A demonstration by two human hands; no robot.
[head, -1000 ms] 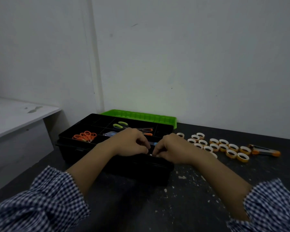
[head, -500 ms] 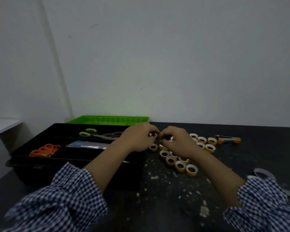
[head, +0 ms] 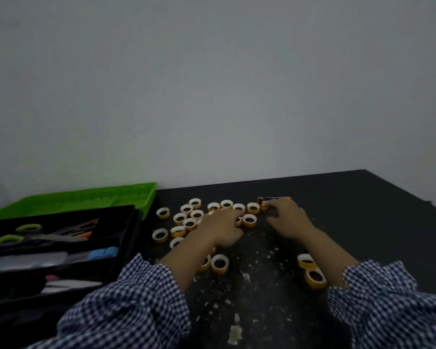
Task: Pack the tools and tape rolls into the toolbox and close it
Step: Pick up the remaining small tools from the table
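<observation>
My left hand [head: 219, 229] covers several rolls [head: 249, 220] — whether its fingers pinch one or only rest on them, I cannot tell. More rolls sit half hidden behind that forearm. My right hand [head: 286, 217] hides the near end of the orange tool [head: 268, 199], so neither its grip nor the tool's kind is clear. The toolbox [head: 129, 235] runs off the left edge — the scissors [head: 35, 236] inside are blurred. Both sleeves [head: 126, 306] are cut by the bottom edge.

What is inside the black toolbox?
The toolbox holds green-handled scissors at the back, a blue-ended tool in the middle and a whitish tool nearer. The checked sleeve and the picture edge hide the rest.
</observation>
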